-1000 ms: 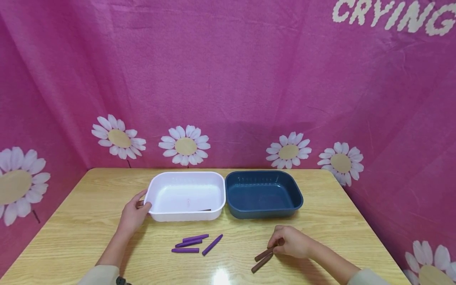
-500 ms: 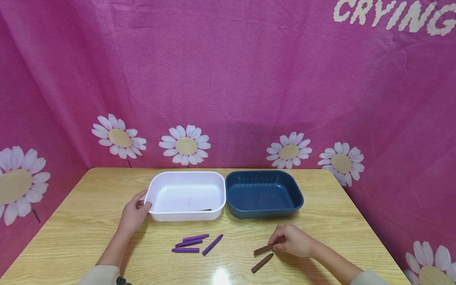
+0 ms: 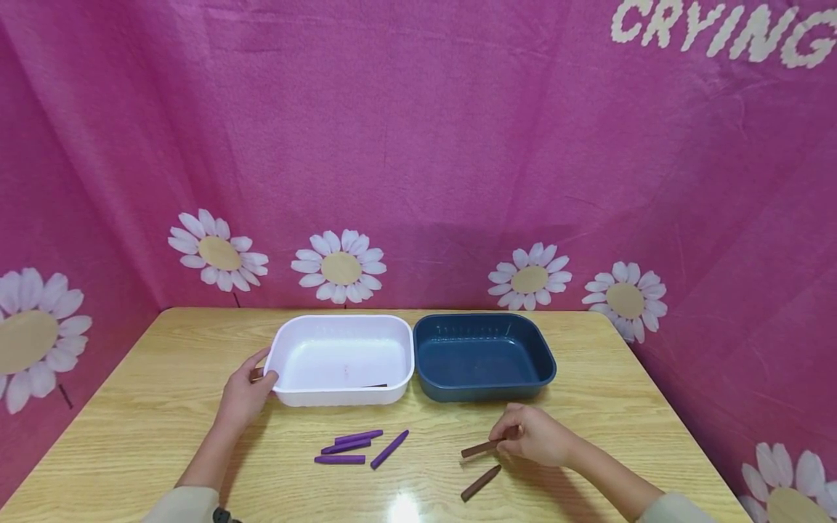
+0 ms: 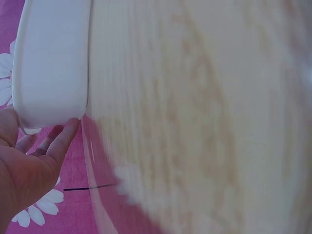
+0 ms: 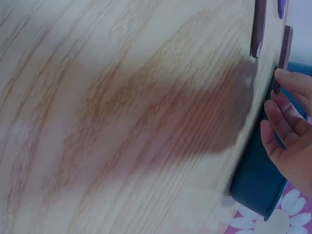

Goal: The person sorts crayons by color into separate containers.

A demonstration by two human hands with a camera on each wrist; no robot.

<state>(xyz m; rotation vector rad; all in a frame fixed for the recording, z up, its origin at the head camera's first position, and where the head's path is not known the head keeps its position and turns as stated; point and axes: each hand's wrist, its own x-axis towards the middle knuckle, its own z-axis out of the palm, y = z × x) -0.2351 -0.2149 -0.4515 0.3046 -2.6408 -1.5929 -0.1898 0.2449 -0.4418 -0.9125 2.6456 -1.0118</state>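
Observation:
My right hand (image 3: 508, 436) pinches one end of a brown crayon (image 3: 482, 448), held just above the table in front of the dark blue tub (image 3: 484, 393). The right wrist view shows the same hand (image 5: 279, 84) gripping that crayon (image 5: 283, 51) beside the blue tub (image 5: 256, 187). A second brown crayon (image 3: 480, 483) (image 5: 258, 27) lies on the table nearer me. My left hand (image 3: 261, 369) rests with straight fingers (image 4: 63, 134) against the left corner of the white tub (image 3: 340, 396) (image 4: 48, 63). A thin dark stick (image 3: 375, 386) lies inside the white tub.
Several purple crayons (image 3: 358, 447) lie together on the wooden table (image 3: 163, 407) in front of the white tub. The two tubs stand side by side at the back. A pink daisy cloth (image 3: 418, 145) closes off the back and both sides.
My right hand has lifted one brown crayon away from the other and drawn it toward the blue tub. The second brown crayon stays on the table. The left hand has not moved.

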